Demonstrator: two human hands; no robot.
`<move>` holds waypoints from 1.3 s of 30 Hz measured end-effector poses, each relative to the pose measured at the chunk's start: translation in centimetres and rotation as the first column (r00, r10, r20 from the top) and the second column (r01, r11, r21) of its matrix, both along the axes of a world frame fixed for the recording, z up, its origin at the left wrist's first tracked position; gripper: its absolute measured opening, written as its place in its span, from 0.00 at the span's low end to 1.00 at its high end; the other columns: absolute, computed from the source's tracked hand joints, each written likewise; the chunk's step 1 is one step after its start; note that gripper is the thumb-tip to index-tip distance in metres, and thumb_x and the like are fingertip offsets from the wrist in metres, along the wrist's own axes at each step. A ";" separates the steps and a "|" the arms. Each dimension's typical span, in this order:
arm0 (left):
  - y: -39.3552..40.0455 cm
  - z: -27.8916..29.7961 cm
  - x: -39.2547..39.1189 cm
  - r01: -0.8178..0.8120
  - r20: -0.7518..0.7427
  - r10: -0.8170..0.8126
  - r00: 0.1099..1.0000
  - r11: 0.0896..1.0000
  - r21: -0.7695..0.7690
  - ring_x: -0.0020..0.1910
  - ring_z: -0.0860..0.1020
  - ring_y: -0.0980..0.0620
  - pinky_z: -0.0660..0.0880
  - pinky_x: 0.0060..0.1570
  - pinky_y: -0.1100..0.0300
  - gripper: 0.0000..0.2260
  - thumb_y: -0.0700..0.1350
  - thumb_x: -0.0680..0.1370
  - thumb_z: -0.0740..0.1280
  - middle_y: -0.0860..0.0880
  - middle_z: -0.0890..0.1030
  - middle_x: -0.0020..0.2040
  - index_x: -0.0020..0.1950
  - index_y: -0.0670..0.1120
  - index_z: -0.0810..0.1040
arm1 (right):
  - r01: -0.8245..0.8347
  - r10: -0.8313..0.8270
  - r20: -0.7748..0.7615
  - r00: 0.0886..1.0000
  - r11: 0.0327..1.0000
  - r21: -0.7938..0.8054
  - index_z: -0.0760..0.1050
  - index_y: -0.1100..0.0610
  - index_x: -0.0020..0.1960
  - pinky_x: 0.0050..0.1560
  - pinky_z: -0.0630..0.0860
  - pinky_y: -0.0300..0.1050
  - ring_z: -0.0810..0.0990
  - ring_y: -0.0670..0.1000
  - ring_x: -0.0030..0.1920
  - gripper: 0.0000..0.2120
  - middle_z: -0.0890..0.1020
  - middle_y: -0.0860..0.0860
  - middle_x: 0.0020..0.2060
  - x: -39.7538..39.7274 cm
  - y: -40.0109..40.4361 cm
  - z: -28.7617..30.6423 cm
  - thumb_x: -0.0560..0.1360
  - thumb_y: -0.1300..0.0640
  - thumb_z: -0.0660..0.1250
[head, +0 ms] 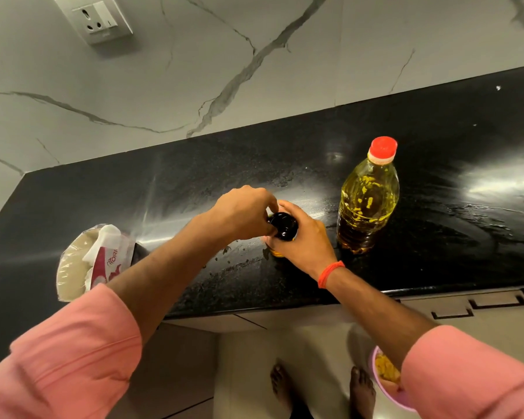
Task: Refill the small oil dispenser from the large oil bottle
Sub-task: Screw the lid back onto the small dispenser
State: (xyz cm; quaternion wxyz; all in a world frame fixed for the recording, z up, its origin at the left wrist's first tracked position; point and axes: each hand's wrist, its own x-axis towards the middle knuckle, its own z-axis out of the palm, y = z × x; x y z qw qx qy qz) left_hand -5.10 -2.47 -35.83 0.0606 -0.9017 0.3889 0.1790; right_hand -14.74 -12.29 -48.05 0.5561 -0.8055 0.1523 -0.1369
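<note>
The small oil dispenser [283,226] stands on the black countertop [436,243], seen from above with its dark glossy cap on top. My right hand [303,240] wraps around its body. My left hand [242,213] pinches the cap from the left side. The large oil bottle [366,201], clear plastic with yellow oil and a red cap on, stands upright just right of the dispenser, apart from both hands.
A plastic bag [85,261] of pale flour with a red-and-white label lies near the counter's left front edge. A wall socket [94,18] sits high on the marble backsplash. A pink bowl [384,385] of yellow food rests on the floor near bare feet.
</note>
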 end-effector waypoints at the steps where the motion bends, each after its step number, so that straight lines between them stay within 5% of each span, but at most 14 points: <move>1: 0.1 0.0 0.1 -0.014 -0.021 0.014 1.000 1.000 -0.012 0.53 0.83 0.48 0.82 0.50 0.51 0.20 0.51 0.77 0.73 0.52 0.85 0.59 0.69 0.54 0.78 | 0.011 -0.011 -0.003 1.000 1.000 -0.017 0.73 0.49 0.71 0.65 0.78 0.46 0.81 0.47 0.61 0.35 0.84 0.46 0.59 0.1 0.0 0.1 0.67 0.51 0.80; 7: 0.7 -0.4 0.8 -0.062 -0.057 0.060 0.997 0.997 -0.038 0.33 0.76 0.55 0.78 0.37 0.57 0.14 0.48 0.81 0.68 0.50 0.85 0.59 0.67 0.51 0.81 | 0.018 -0.019 -0.017 1.000 0.996 -0.085 0.72 0.49 0.73 0.65 0.77 0.45 0.81 0.48 0.61 0.38 0.83 0.48 0.61 0.9 0.1 0.5 0.66 0.46 0.79; 11: 1.0 -0.6 1.1 -0.061 -0.057 0.060 0.997 0.998 -0.020 0.38 0.77 0.52 0.80 0.44 0.53 0.14 0.50 0.82 0.66 0.50 0.82 0.64 0.68 0.52 0.80 | -0.020 0.017 -0.037 0.999 0.994 -0.107 0.72 0.49 0.73 0.65 0.77 0.44 0.82 0.47 0.60 0.37 0.84 0.48 0.60 1.4 0.1 0.5 0.66 0.46 0.79; 16: 1.1 -0.9 1.0 -0.088 -0.098 0.090 0.991 0.996 0.022 0.47 0.83 0.46 0.83 0.49 0.47 0.14 0.51 0.81 0.68 0.48 0.84 0.58 0.65 0.50 0.81 | -0.026 0.020 -0.057 0.998 0.994 -0.110 0.75 0.50 0.72 0.64 0.78 0.46 0.82 0.48 0.58 0.35 0.85 0.48 0.57 1.6 -0.1 0.4 0.66 0.49 0.78; 22: 1.1 -1.1 0.6 -0.097 -0.119 0.092 0.989 0.994 -0.045 0.55 0.81 0.50 0.80 0.56 0.47 0.22 0.56 0.77 0.71 0.54 0.81 0.64 0.70 0.56 0.75 | -0.082 0.081 -0.018 0.997 0.993 -0.090 0.77 0.46 0.66 0.57 0.81 0.44 0.83 0.44 0.52 0.30 0.86 0.43 0.51 1.7 -0.2 0.4 0.64 0.53 0.78; 31: 0.2 -1.6 -0.2 -0.038 0.012 0.039 0.999 0.998 -0.055 0.57 0.81 0.46 0.81 0.53 0.48 0.32 0.58 0.69 0.78 0.51 0.83 0.60 0.72 0.58 0.72 | -0.056 0.057 -0.043 0.997 0.998 0.026 0.67 0.43 0.72 0.61 0.76 0.38 0.78 0.43 0.61 0.42 0.81 0.44 0.61 1.0 0.1 -1.6 0.63 0.47 0.83; 39: -0.7 -1.7 -0.4 0.130 0.081 -0.131 0.988 0.991 0.023 0.56 0.82 0.46 0.82 0.51 0.47 0.24 0.54 0.73 0.76 0.53 0.83 0.58 0.68 0.59 0.75 | -0.022 0.026 -0.100 0.995 0.999 0.037 0.78 0.51 0.60 0.61 0.79 0.48 0.81 0.46 0.57 0.26 0.84 0.45 0.54 0.4 -0.2 -3.6 0.64 0.50 0.83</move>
